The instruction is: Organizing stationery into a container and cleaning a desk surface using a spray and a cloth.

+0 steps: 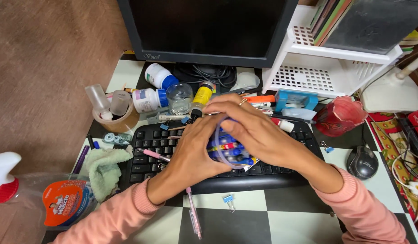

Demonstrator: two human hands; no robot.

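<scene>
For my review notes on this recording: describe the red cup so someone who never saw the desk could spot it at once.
Start at the black monitor, then move right to the white plastic shelf. The red cup stands just below that shelf, right of the keyboard and above the mouse. It is the only glossy dark red vessel there, with a wavy rim.

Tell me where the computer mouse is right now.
In the head view the dark computer mouse sits on the checkered desk at the right, just past the right end of the black keyboard, below the red cup and beside the right hand.
</scene>
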